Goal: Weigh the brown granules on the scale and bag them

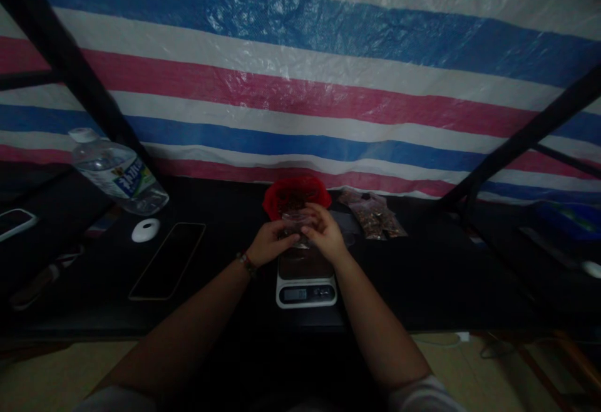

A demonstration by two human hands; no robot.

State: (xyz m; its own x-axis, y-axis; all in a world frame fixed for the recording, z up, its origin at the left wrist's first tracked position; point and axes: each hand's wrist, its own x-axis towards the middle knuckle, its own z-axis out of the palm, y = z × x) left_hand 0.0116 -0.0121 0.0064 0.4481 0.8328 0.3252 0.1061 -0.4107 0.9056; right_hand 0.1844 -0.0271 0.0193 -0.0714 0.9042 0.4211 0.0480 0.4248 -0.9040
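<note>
Both hands hold a small clear plastic bag with dark bits in it, above a white digital kitchen scale. My left hand, with a beaded bracelet at the wrist, pinches the bag's left side. On its right side my right hand grips it with thumb and fingers. Right behind the hands is a red plastic bag, open at the top, with dark loose bits inside. To the right lie filled clear bags of brownish pieces. The scale's display is lit, but its digits are hard to read.
On the left of the black table are a clear bottle, a white oval mouse-like object and a dark phone. A striped plastic sheet hangs behind. Black frame bars slant at both sides.
</note>
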